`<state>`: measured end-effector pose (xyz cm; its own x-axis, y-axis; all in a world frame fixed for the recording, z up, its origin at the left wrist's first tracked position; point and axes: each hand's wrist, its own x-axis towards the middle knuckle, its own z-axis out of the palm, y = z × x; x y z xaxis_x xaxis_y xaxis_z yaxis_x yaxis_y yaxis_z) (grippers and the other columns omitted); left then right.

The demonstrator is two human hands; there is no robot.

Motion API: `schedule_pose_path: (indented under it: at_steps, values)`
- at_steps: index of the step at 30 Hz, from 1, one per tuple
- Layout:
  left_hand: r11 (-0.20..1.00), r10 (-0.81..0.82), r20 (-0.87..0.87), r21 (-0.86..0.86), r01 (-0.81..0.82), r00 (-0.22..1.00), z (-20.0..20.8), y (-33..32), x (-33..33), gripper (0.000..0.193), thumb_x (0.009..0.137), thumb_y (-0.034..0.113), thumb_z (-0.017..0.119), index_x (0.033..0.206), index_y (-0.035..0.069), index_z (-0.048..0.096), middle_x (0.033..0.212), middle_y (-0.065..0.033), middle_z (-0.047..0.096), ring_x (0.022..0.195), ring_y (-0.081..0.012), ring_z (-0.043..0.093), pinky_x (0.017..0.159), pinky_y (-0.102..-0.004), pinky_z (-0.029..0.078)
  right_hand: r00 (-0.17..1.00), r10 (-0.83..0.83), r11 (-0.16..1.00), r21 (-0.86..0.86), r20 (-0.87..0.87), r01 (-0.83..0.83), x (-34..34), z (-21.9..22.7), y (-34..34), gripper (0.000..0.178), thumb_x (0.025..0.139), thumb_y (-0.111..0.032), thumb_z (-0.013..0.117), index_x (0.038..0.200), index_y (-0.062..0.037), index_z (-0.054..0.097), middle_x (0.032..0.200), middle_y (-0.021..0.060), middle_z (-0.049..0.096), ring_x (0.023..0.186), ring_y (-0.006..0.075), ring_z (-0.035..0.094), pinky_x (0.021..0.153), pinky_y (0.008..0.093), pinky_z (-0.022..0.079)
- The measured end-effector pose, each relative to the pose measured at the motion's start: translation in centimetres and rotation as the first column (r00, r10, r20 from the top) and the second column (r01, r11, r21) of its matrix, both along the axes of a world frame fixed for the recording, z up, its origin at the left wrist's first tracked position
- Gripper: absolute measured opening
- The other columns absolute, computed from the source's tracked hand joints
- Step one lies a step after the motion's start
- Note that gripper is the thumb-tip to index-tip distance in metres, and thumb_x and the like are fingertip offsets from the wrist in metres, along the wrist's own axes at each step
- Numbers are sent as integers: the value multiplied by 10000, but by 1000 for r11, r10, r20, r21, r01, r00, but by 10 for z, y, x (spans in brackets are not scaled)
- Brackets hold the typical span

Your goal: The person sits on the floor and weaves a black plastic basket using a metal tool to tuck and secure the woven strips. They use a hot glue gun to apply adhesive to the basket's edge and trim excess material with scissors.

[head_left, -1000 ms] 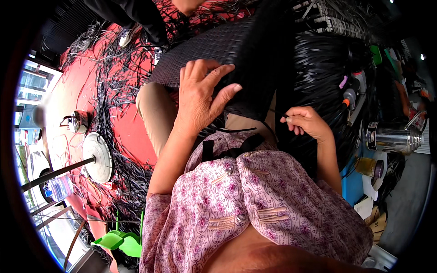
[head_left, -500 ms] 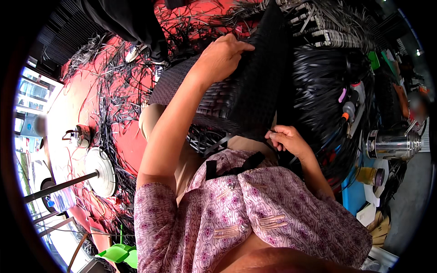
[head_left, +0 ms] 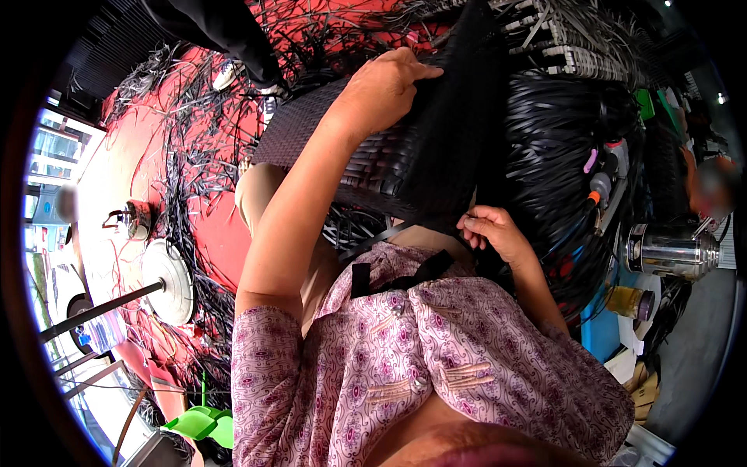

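A black woven wicker piece [head_left: 373, 167], like part of a seat, leans over my lap. Its dark upright side [head_left: 455, 132] rises away from me. My left hand [head_left: 383, 89] lies against the weave near the upright side, index finger stretched along it. The other fingers curl under, and whatever they grip is hidden. Close to the piece's near right corner, my right hand [head_left: 496, 231] is closed, thumb against the bent fingers. A thin strand may be in that pinch, but it is lost against the dark background.
Bundled black strips [head_left: 548, 156] hang at the right, beside a power tool [head_left: 601, 187] and a steel flask [head_left: 673, 249]. Loose strips litter the red floor [head_left: 214, 241]. A person's dark trouser leg [head_left: 233, 39] stands far left. A kettle [head_left: 138, 220] and round white base [head_left: 167, 282] lie left.
My left hand has shifted slightly up and to the right along the woven piece. The right hand has moved slightly up and right, still closed.
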<state>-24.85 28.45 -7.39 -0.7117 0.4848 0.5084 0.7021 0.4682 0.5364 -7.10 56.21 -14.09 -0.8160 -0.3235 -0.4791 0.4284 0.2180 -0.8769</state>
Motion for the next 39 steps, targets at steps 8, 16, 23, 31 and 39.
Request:
schedule_pose_path:
  at_steps: [8,16,23,31,39]
  values:
    - [996,84,-67,-1,-84,994,5,-9,52,461,807,-79,558,1197,101,723,1052,-133,620,999,-317,621,906,-388,508,999,-33,999,-11,-11,33,1,2,-3,213,973,-213,596,943,-24,689,750,6,648,625,63,589,544,197,433]
    - [991,133,-117,0,-134,984,8,-16,78,432,803,-66,560,1162,98,736,1004,-132,637,974,-320,624,877,-394,511,998,-60,998,-13,-36,60,3,2,-6,206,967,-214,605,939,-25,680,740,1,636,627,67,583,541,202,429]
    - [984,163,-119,-47,-169,979,25,0,37,321,808,-12,566,1023,123,763,944,-127,643,939,-342,648,838,-414,529,997,-64,996,-63,-43,61,6,-3,-6,197,968,-207,614,948,-23,681,737,5,638,610,72,592,526,202,433]
    - [975,214,59,-80,-209,975,18,30,-37,298,873,78,566,1079,169,762,1097,-147,698,1056,-341,659,916,-437,525,995,-90,992,-98,-54,84,5,-9,-6,222,977,-238,611,968,-33,695,718,-23,626,596,57,575,525,197,424]
    - [913,157,-11,-379,-149,988,12,25,-35,423,811,54,562,1136,245,753,1062,-113,725,1001,-323,689,889,-438,553,989,-116,983,-154,-96,100,15,-26,-6,199,951,-218,637,844,-50,650,586,18,575,484,104,517,456,259,380]
